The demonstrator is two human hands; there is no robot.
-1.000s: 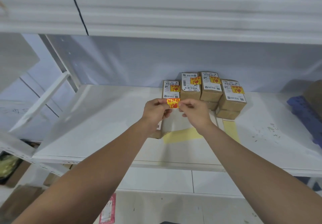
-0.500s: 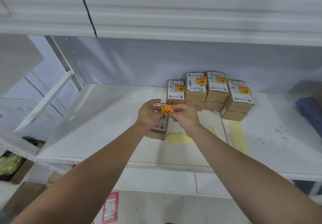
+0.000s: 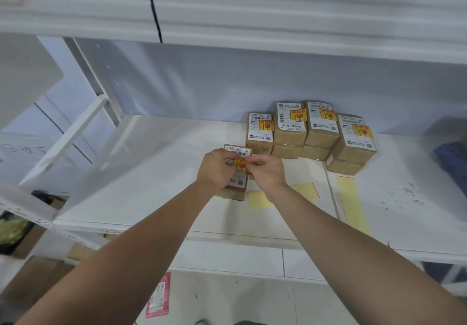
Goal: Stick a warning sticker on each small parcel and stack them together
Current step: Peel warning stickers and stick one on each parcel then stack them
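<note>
A small brown parcel (image 3: 237, 188) with a white shipping label lies on the white shelf (image 3: 141, 173), in front of the stacks. My left hand (image 3: 217, 170) and my right hand (image 3: 267, 173) each pinch one side of a yellow and red warning sticker (image 3: 240, 164) right over the parcel's label. I cannot tell whether the sticker touches the label. Behind stand several stacked brown parcels (image 3: 313, 132), each top one bearing a white label and a yellow and red sticker. The single parcel's left half is hidden under my left hand.
Two yellow backing strips lie on the shelf: one (image 3: 305, 190) under my right wrist, one (image 3: 350, 198) to the right. A dark blue object (image 3: 452, 160) sits at the far right. Another shelf board hangs overhead. A pink package (image 3: 159, 297) lies on the floor below.
Both hands have lowered the sticker and moved it slightly left, from in front of the stacks to just over the single parcel's label. The view has shifted a little.
</note>
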